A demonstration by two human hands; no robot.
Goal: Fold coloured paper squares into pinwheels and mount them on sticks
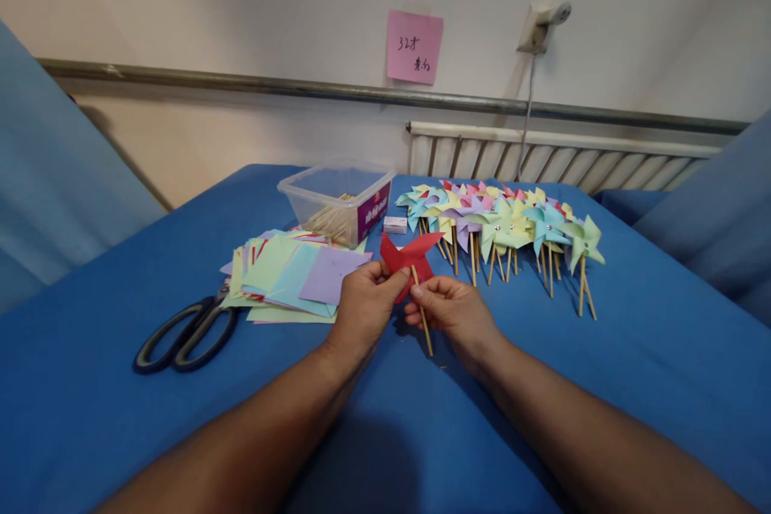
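Observation:
My left hand (369,297) is closed on a red paper pinwheel (402,255), its thumb pressed near the middle of the folded paper. In my right hand (454,312), thumb and fingers pinch a thin wooden stick (426,329) that slants down toward me. The stick's upper end lies against the pinwheel, close to the left thumb. Whether a pin joins the two is hidden by the fingers. Left of my hands lies a pile of coloured paper sheets (295,273), with black-handled scissors (186,333) whose blades run under or beside the pile.
Behind the paper stands a clear plastic box (328,197) holding several wooden sticks (332,218). A small white box (395,225) sits near it. Many-coloured pinwheels (499,221) on sticks lie grouped at the back right of the blue-covered table (650,385). A radiator (566,151) lines the wall.

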